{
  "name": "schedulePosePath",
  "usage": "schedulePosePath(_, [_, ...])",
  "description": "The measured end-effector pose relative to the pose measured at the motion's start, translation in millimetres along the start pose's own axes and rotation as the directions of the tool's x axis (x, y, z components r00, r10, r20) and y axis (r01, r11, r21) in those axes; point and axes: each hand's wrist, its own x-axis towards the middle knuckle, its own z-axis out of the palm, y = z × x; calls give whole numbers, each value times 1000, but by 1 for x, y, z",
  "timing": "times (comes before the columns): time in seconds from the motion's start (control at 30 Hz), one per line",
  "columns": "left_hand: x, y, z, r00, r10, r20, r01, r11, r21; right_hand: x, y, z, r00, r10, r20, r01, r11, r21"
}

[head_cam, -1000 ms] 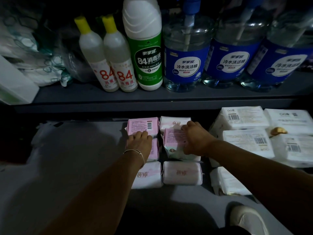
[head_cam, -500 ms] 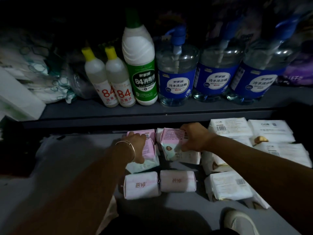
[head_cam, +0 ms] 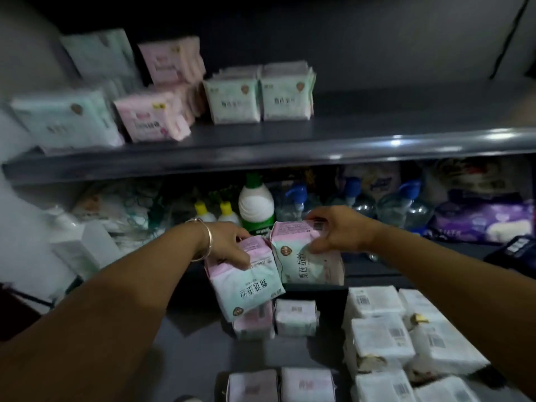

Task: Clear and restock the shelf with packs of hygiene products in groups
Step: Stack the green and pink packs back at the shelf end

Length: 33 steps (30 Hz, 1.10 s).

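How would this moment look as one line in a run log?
left hand: holds pink-green pack | right hand: holds second pack | upper shelf: partly stocked

- Two hands: left hand (head_cam: 229, 242), right hand (head_cam: 339, 233), each holding one pink-and-mint pack, so two held packs (head_cam: 246, 288).
- On the upper shelf (head_cam: 290, 146): two mint packs (head_cam: 232, 101) side by side in front at the middle, and left of them at least two pink packs (head_cam: 150, 117) and two pale mint ones (head_cam: 66, 120); any behind are blurred.
- Below that shelf: two small yellow-capped bottles (head_cam: 201, 210), one green-capped white bottle (head_cam: 256, 204), three blue pump bottles (head_cam: 295, 198).
- Lowest down: four small pink packs (head_cam: 295, 317), in two pairs.
- Right of those: about seven white barcoded packs (head_cam: 377, 338).
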Motion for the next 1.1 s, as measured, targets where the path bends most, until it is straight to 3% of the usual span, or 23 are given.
schedulePosePath(0.43, [-76, 68, -143, 974, 68, -215, -84, 994, -65, -13, -82, -132, 968, -117, -223, 135, 989, 67])
schedulePosePath(0.67, [-73, 85, -198, 941, 100, -322, -121, 991, -48, 0, -98, -168, 934, -88, -346, 103, 994, 27])
schedulePosePath(0.9, [-46, 89, -251, 850, 146, -506, -257, 953, -157, 31, -99, -200, 875, 26, -484, 12, 997, 76])
schedulePosePath(1.1, [-18, 83, -268, 742, 130, -658, -406, 868, -286, 61, -100, -210, 783, 112, -612, -40, 991, 129])
